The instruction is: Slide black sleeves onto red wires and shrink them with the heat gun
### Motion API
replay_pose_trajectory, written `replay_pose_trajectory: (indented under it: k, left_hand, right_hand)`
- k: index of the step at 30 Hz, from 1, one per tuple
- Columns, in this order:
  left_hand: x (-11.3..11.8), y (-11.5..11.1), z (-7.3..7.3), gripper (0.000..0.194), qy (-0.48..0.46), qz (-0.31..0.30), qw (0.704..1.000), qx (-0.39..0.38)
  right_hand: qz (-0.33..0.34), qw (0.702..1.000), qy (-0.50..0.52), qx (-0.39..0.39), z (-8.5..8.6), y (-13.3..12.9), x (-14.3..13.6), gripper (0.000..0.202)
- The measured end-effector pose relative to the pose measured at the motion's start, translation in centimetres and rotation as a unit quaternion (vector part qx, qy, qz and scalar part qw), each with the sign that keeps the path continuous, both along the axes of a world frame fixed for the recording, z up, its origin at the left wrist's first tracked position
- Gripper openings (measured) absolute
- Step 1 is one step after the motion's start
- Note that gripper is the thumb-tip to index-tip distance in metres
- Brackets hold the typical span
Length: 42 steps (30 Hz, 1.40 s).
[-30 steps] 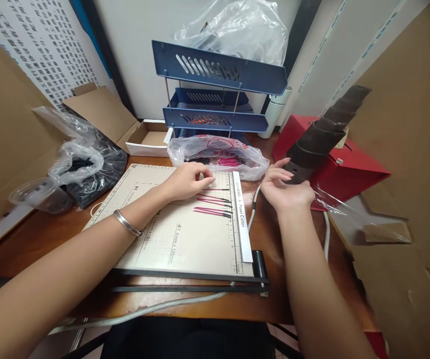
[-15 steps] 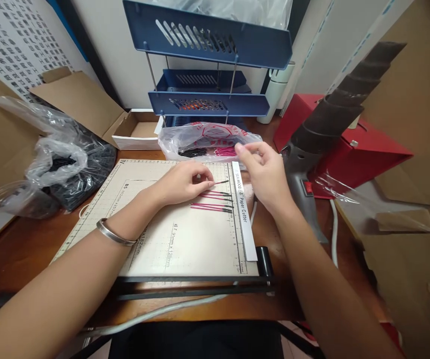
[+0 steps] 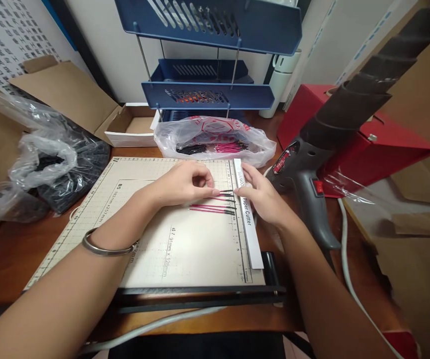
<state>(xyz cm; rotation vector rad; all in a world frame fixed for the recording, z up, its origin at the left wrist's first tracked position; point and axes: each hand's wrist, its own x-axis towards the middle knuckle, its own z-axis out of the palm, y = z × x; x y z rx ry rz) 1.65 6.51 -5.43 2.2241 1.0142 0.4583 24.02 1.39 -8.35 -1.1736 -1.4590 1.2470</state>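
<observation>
My left hand (image 3: 190,183) rests on the cream board of a paper cutter (image 3: 203,249), thumb and forefinger pinching a thin red wire (image 3: 221,193) with a black end. That end points right, towards the white ruler strip (image 3: 250,224) marked "Paper Cutter". Several similar red wires with black ends (image 3: 211,210) lie side by side just below, their black ends near the strip. My right hand (image 3: 262,192) is at the strip, thumb tip beside the wire's black end and fingers apart from the thumb. Nothing shows between them.
Behind the cutter, a clear plastic bag (image 3: 256,144) holds black and red wires. A blue rack (image 3: 207,94) stands beyond. To the right are a grey heat gun (image 3: 308,164) and a red box (image 3: 390,154). A black-filled bag (image 3: 76,174) and open carton (image 3: 130,137) sit left.
My right hand has come down from beside the plastic bag to the ruler strip. The left hand has shifted slightly down with its wire. The whole view has moved a little.
</observation>
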Motion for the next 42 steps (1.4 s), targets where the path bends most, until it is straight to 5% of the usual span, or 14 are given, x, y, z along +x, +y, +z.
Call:
replay_pose_trajectory:
  k: [17, 24, 29, 36, 42]
  left_hand:
    - [0.1, -0.1, -0.2, 0.029, 0.005, 0.016, 0.999, 0.048]
    - [-0.8, -0.4, 1.4, 0.031, 0.041, -0.035, 0.999, -0.003]
    - [-1.0, -0.4, 1.5, 0.034, 0.036, -0.013, 0.999, -0.001]
    - [-0.6, -0.6, 0.5, 0.043, 0.041, 0.028, 0.998, 0.044]
    - [-0.5, -1.2, 1.0, 0.041, 0.023, -0.010, 1.000, 0.006]
  right_hand:
    - [0.071, 0.991, -0.103, 0.044, 0.2, -0.8, 0.8, 0.091]
    - [0.129, 0.980, -0.139, 0.055, 0.7, -1.0, 1.6, 0.122]
    - [0.145, 0.956, -0.252, 0.021, 0.8, -1.2, 1.9, 0.150]
    - [0.100, 0.966, -0.225, 0.082, -0.1, -1.0, 1.7, 0.126]
    - [0.017, 0.976, -0.197, 0.089, -0.3, -1.0, 1.2, 0.108]
